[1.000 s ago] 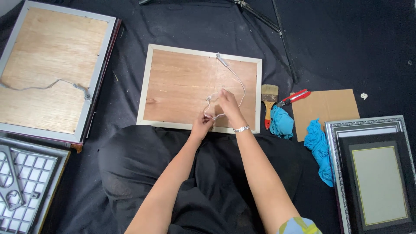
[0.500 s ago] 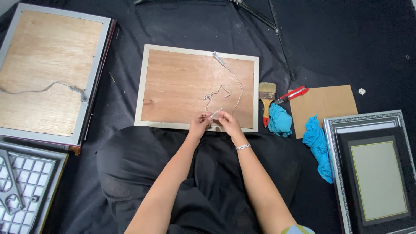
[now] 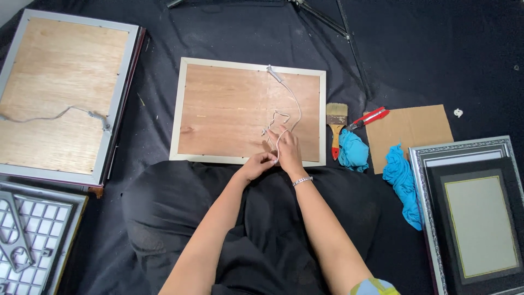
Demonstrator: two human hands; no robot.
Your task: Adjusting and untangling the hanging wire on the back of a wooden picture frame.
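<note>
Both hands have drawn back toward the lap since a moment ago, from the middle of the board down to its near edge, and the cord has trailed after them.

The picture frame [image 3: 218, 109] lies face down on the black cloth [image 3: 436, 49] spread over the floor, its plywood back up, pale moulding all round. A thin whitish cord [image 3: 292, 98] is fixed near the far edge and runs in a loose curl down to the hands. The left hand [image 3: 256, 165] is clenched on the free end, fingers [image 3: 268, 159] pinched tight; the right hand [image 3: 286, 152] grasps the cord just beside it, fingertips pressing on the wood.

It looks like the knotting or looping stage of fitting a hanging cord. Judging by the slack, the next move calls for steady tension and a fine pinch, since the cord is thin and springy.

Near the frame's right side lie a paintbrush [image 3: 336, 123] with a red-tipped handle, a red cutter [image 3: 370, 117], crumpled blue rags [image 3: 352, 150] and a flat cardboard sheet [image 3: 409, 134]. A second wood-backed frame [image 3: 54, 98] lies at left, an ornate silver one [image 3: 469, 218] at right.
</note>
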